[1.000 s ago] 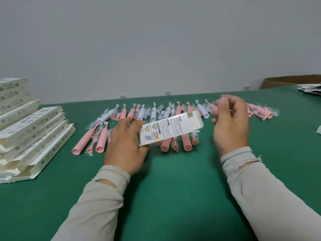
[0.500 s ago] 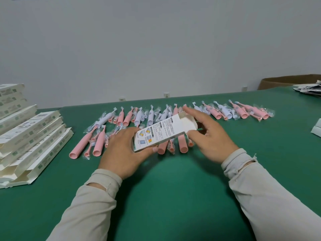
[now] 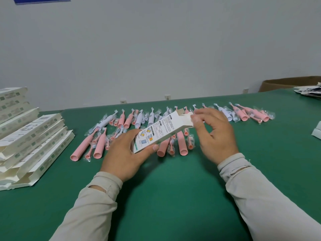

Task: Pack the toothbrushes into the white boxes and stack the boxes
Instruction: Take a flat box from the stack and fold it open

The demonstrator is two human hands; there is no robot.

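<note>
Aloft, white box between both hands' fingers.

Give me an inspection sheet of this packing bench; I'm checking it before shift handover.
Surface: green table.
Job's things: wrapped pink and white toothbrushes in rows; white box held tilted, far end flap open; stack of white boxes at left.
Clutter: papers far right; white items at right edge.
Grips: left hand holds the box's near end; right hand at the open flap.
Cables: nothing seen.
Surroundings: white wall, wall sockets, cardboard carton.
</note>
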